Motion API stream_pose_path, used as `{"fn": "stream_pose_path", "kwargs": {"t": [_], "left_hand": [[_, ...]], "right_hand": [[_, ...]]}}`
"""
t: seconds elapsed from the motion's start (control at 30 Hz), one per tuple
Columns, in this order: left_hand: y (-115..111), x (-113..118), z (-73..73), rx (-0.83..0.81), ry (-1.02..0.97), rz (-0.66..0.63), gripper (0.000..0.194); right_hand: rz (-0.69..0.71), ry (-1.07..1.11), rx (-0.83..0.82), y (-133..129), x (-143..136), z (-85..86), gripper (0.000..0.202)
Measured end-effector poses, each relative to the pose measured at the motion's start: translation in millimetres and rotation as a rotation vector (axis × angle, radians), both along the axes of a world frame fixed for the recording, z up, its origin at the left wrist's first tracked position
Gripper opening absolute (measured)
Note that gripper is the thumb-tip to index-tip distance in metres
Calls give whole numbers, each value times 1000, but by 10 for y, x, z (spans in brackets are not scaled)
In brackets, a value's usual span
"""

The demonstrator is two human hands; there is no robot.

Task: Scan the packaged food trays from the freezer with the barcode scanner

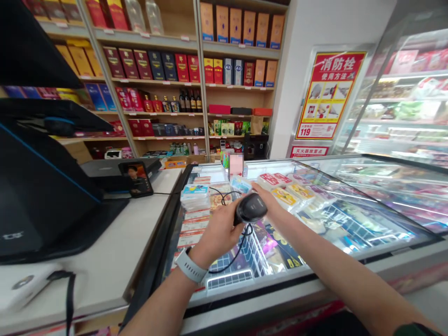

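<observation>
My left hand (220,228), with a grey watch on its wrist, is wrapped round a black barcode scanner (252,207) above the glass top of a chest freezer (241,285). A black cord loops from the scanner over the glass. Just beyond the scanner, my right hand (262,193) grips a clear plastic pack with a blue label (241,184); the scanner hides part of its fingers. Similar packs with blue labels (195,190) are stacked on the glass to the left. Packs with yellow and red labels (284,196) lie on the right.
To the left, a counter (105,261) carries a black checkout terminal (45,186) and an upright phone (136,179). Shelves of boxed bottles (161,65) line the back wall. A red fire-hydrant poster (329,95) hangs near a blurred refrigerated display (406,107) on the right.
</observation>
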State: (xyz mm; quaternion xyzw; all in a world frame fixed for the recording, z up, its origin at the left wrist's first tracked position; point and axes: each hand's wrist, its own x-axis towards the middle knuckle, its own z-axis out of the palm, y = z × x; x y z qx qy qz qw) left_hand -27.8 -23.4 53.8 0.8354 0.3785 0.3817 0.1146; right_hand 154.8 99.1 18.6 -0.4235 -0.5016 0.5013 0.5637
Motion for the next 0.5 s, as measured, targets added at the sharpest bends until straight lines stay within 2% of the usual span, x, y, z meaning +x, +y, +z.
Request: {"fn": "stream_pose_path", "kwargs": {"t": [0.1,0.17,0.33,0.5], "left_hand": [[82,-59,-16,94,122,149,57],[133,-101,-26,119,143,219,54],[228,-167,-81,81,73,328,47],[255,-148,-136,53,68,353,45]], "right_hand": [[-71,410,-146,-129,24,-24,12],[-66,593,-190,-195,29,-18,9],[-19,668,-311,-278,119,7,14],[27,642,-306,-265,182,-22,20]]}}
